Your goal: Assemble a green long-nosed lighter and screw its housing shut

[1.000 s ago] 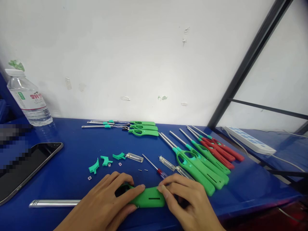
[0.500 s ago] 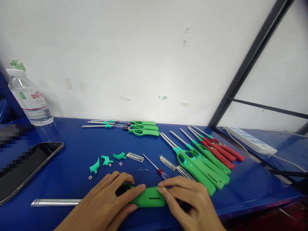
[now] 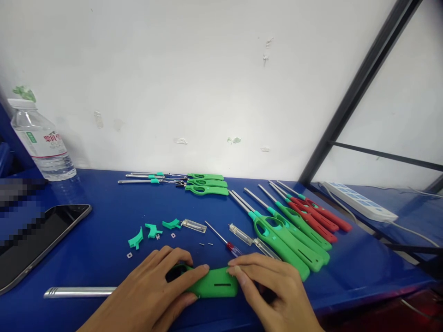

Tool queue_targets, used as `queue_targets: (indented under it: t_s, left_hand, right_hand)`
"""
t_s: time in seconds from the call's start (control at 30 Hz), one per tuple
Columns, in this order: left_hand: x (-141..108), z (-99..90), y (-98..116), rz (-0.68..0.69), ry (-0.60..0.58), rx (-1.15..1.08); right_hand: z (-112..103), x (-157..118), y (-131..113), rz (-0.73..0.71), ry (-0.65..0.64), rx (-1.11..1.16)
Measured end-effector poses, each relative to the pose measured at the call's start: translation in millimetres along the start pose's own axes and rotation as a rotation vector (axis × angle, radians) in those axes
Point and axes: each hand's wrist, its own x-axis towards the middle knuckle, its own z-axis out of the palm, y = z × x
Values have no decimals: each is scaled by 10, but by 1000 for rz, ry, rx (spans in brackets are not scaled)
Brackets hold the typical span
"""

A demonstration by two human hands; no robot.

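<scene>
A green-handled stick lighter (image 3: pixel 216 283) lies across the near edge of the blue table, its metal tube (image 3: pixel 79 292) pointing left. My left hand (image 3: pixel 155 286) is closed around the trigger end of the handle, covering the part where tube and handle meet. At the other end, thumb and fingers of my right hand (image 3: pixel 273 286) pinch the handle's tip. Beyond them lie a small screwdriver (image 3: pixel 224 242) with a red and clear handle, teal triggers (image 3: pixel 136 239), clear fuel tanks (image 3: pixel 194 225), tiny square pieces (image 3: pixel 129 255) and two small pins (image 3: pixel 206 244).
Several green and red lighters (image 3: pixel 294 244) lie in a row at the right. Disassembled green lighters (image 3: pixel 207 189) rest near the wall. A phone (image 3: pixel 44 240) and water bottle (image 3: pixel 43 143) are at the left; a power strip (image 3: pixel 362 200) sits behind the black frame (image 3: pixel 360 87).
Almost nothing differs. My right thumb and fingers have shifted very slightly at the handle's tip; my left hand keeps its hold.
</scene>
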Motion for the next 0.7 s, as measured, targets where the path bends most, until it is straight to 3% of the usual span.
queue_targets:
  t_s: [0.23,0.4,0.47,0.6,0.7]
  left_hand:
    - [-44,42,-39,-26,10,22]
    - [-129,103,-63,-57,32,85]
    - [-151,127,-62,-71,21,78]
    - [-132,116,-51,-79,-2,51]
    - [-86,72,-44,-56,-20,50]
  right_hand:
    - [43,-31,86,25,179,-187]
    - [153,-22,187,72,131,-296]
    - [167,-26,206,61,179,-306]
    - [63,-5,162,33,314,-311]
    - [-119,90,41,98,425,-250]
